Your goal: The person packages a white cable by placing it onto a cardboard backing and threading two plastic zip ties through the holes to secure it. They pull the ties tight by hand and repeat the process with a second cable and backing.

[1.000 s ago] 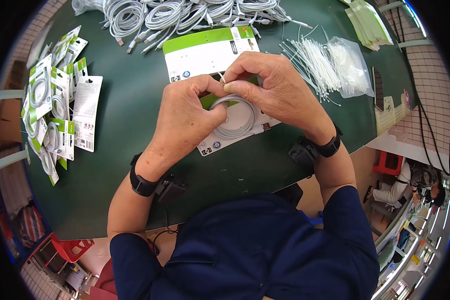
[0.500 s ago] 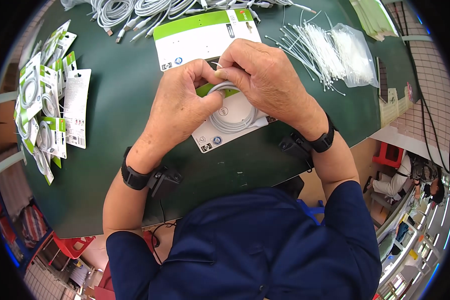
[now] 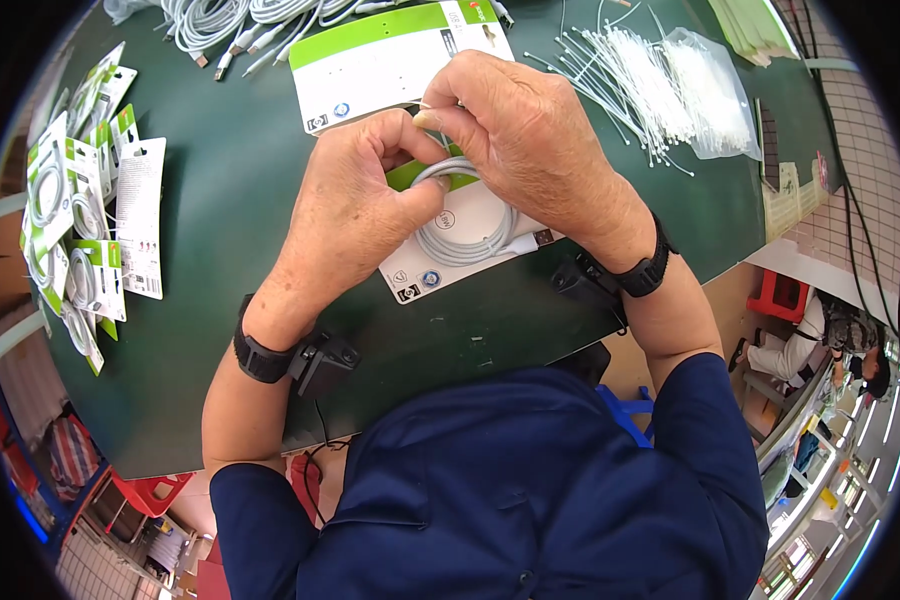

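Covering most of the view, a dark green table [image 3: 220,250] carries all the work things. Beyond its right edge the room shows a pale tiled floor [image 3: 820,230], a red stool [image 3: 775,295] and another person [image 3: 820,335] sitting low and far from the table.

At the table's left edge lies a pile of finished packs [image 3: 80,220], each a white and green card with a cable fixed on it. At the far edge lie loose white cables [image 3: 230,20], and just before them a long white card with a green band [image 3: 390,60]. To the right lies a heap of thin white cable ties [image 3: 630,90], partly on a clear plastic bag [image 3: 710,90].

In the middle, near the person, a white backing card [image 3: 470,245] lies flat on the table. A coiled white cable [image 3: 465,235] rests on it as a neat round loop, with its plug end toward the right side of the card. The left hand [image 3: 355,215] is curled, its thumb pressing on the coil and card. The right hand [image 3: 530,140] is closed above the top of the coil, fingertips pinching something thin and white, too small to name for sure. Both wrists wear black bands.
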`<state>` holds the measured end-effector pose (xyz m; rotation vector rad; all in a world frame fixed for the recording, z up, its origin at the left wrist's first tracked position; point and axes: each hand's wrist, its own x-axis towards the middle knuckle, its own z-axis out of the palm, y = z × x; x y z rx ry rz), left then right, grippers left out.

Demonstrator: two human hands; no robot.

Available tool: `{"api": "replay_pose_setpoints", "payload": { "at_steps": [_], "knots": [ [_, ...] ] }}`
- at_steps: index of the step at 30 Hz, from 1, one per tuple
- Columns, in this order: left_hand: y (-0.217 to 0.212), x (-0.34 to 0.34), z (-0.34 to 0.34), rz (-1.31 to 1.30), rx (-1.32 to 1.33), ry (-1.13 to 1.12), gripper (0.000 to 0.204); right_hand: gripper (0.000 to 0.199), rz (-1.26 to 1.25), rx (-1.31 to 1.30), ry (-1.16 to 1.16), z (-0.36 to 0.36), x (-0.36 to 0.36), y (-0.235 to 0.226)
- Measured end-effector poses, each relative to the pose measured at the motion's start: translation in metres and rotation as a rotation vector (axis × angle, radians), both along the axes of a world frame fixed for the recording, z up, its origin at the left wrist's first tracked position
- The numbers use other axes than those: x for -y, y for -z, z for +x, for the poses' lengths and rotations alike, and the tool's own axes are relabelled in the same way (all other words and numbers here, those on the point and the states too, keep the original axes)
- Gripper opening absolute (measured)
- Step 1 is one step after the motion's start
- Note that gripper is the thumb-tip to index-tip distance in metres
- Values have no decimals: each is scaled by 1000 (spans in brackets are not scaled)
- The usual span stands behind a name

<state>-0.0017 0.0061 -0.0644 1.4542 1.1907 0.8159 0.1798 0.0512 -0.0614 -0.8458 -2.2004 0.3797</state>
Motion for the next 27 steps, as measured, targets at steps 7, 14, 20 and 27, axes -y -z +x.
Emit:
{"api": "replay_pose_setpoints", "payload": {
  "at_steps": [7, 14, 20, 27],
  "knots": [
    [4, 1, 1, 39, 39, -50, 14, 13, -11, -8, -12, -1, 0, 0],
    [8, 3, -6, 49, 23, -50, 13, 13, -22, -94, -113, -2, -1, -5],
    [5, 5, -2, 73, 90, -62, 14, 16, -8, 33, -104, 11, 13, -29],
    [-1, 8, -5, -1, 125, -28, 20, 19, -439, -13, -230, 22, 25, -41]
  ]
}}
